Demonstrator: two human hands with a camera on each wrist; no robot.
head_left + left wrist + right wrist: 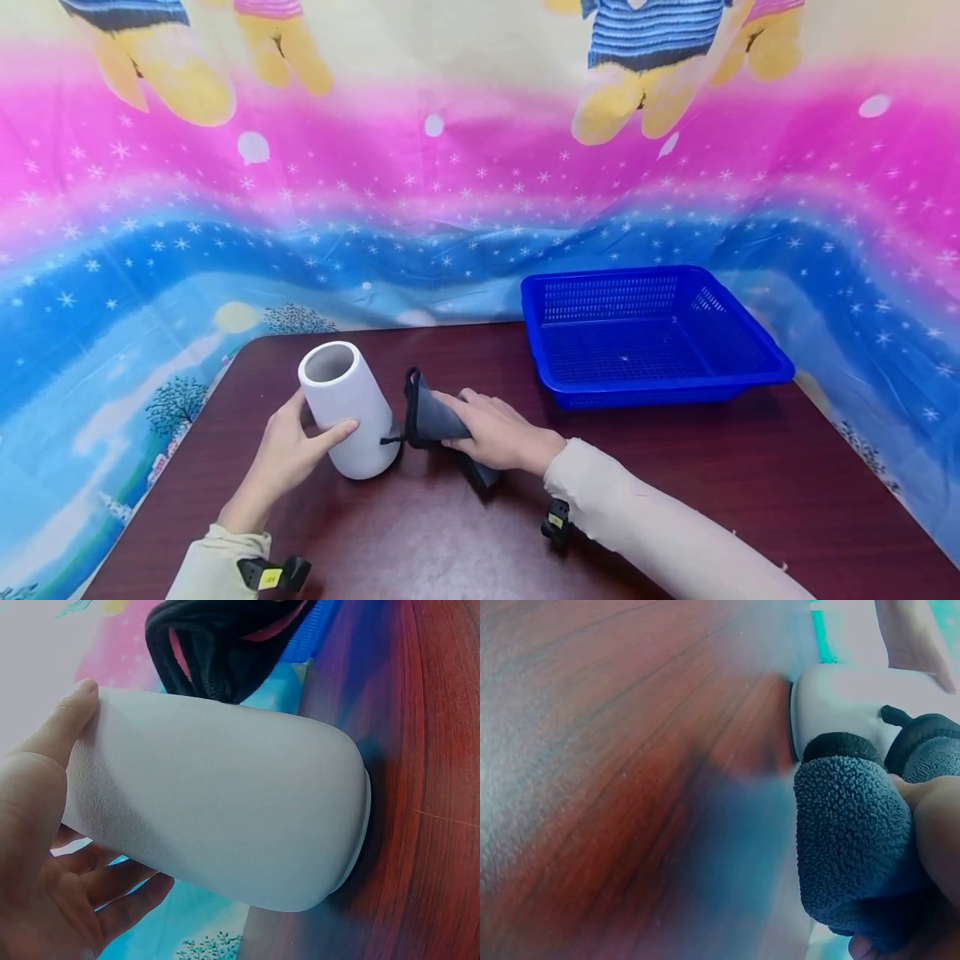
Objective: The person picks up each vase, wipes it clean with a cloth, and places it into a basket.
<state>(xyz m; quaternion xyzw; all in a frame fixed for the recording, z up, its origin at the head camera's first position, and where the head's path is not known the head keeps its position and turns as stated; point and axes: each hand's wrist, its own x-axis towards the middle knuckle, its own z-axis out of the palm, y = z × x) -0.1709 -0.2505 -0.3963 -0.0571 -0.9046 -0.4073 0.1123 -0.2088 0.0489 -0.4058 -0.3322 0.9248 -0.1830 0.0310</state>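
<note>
A white tapered vase (352, 417) with an open round top stands near the left part of the table, its base right at the tabletop. My left hand (288, 454) grips it from the left, thumb on the near side and fingers behind. In my right hand (498, 429) is a folded grey cleaning cloth (438, 417) with black edging and a small black loop. The right wrist view shows the cloth's fleecy surface (851, 832), bunched beneath the fingers. That cloth is just right of the vase, and its loop overlaps the vase's side in the head view.
A blue perforated plastic basket (660, 387) sits at the back right of the dark red-brown wooden table (465, 542). Behind the table hangs a colourful printed curtain (450, 192). Each sleeve carries a black wrist camera (273, 575).
</note>
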